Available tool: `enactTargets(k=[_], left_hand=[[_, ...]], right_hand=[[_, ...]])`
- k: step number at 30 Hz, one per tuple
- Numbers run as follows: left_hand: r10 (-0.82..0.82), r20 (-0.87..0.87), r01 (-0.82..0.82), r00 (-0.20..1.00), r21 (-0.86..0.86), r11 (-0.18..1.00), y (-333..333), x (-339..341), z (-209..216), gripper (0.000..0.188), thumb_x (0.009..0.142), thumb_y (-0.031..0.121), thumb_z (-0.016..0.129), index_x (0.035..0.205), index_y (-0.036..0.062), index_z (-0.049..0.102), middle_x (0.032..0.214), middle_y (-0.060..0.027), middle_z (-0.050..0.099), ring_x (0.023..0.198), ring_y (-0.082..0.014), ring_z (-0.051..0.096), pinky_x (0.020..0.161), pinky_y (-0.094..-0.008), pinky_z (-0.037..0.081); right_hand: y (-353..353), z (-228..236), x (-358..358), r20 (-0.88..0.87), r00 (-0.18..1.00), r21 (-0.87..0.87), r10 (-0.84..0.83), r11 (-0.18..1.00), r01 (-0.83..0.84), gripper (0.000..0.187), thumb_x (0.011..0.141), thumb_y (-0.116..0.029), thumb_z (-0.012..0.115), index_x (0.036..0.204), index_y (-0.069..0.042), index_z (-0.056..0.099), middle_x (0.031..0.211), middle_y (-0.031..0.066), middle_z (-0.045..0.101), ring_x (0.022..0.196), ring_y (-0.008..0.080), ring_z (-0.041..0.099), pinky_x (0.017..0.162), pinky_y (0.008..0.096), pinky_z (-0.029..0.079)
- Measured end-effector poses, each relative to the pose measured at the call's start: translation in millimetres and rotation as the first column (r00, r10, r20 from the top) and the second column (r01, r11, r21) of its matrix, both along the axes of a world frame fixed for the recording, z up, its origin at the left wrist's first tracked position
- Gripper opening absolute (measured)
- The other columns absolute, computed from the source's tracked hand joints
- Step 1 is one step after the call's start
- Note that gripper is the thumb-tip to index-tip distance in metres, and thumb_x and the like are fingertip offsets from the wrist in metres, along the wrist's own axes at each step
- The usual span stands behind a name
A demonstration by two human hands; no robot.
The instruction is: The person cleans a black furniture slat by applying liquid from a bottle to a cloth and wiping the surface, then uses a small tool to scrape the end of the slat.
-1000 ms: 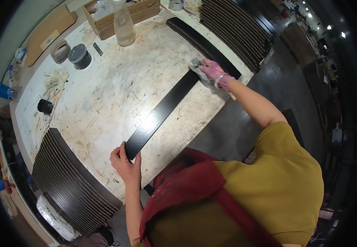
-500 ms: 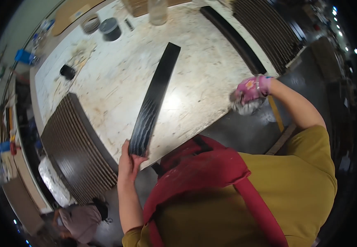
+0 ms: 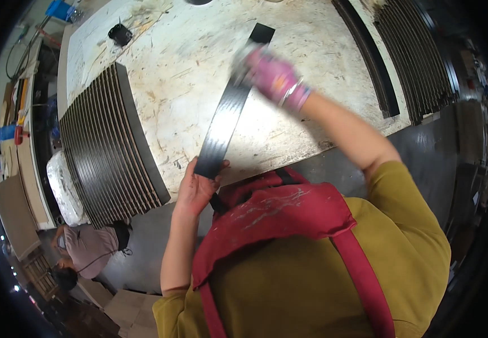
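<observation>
A long, flat black strip (image 3: 225,118) slants away from me over the worktable, its surface glossy with reflected light. My left hand (image 3: 196,190) is bare and closed around the strip's near end, just inside the table's front edge. Toward the strip's far end, my right hand (image 3: 278,78), in a pink patterned glove, presses a greyish-white rag (image 3: 242,65) against the upper face. Motion smears the rag and the gloved fingers. Under the rag, part of the strip is hidden.
On the worktable (image 3: 171,107), a stack of dark strips (image 3: 106,146) stands left and another stack (image 3: 415,62) right, beside a lone curved strip (image 3: 370,62). A small black container (image 3: 120,35) sits far left. Another person (image 3: 92,250) is at lower left, near a plastic-wrapped bundle (image 3: 64,188).
My right hand has swung left from beyond the table's front edge onto the strip, bringing the rag. The wavy wet streaks near my left hand now look smoother. The view has shifted.
</observation>
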State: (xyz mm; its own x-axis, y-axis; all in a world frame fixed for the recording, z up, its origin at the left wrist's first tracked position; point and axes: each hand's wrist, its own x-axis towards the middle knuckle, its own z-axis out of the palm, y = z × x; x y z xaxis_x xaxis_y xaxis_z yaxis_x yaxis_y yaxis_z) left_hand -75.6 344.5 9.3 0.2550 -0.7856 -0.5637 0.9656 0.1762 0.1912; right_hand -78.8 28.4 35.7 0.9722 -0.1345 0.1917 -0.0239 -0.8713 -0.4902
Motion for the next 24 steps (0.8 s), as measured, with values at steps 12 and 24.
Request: enactTargets(k=[12,24], left_hand=[[0.039,-0.055,-0.034,0.998,0.091,0.995,-7.6,0.5,-0.1,0.048,0.098,0.037,0.032,0.122,-0.0002,0.051,0.105,-0.0217,0.062,0.065,-0.0212,0.055,0.048,-0.0222,0.042],[0.032,0.010,-0.033,0.999,0.173,0.984,2.1,13.8,22.1,0.049,0.100,0.039,0.032,0.129,0.0018,0.045,0.119,-0.0156,0.059,0.104,-0.0286,0.060,0.066,-0.0289,0.049]], right_hand=[[-26.6,1.4,21.1,0.196,0.970,0.140,0.141,0.975,-0.170,0.020,0.086,-0.016,0.052,0.104,-0.007,0.054,0.082,0.0134,0.062,0.078,0.0333,0.062,0.068,0.0405,0.051],[-85.9,20.6,41.8,0.118,0.989,0.050,-0.084,0.996,0.078,0.021,0.084,-0.026,0.056,0.098,-0.011,0.058,0.097,0.0125,0.063,0.091,0.0320,0.062,0.079,0.0396,0.050]])
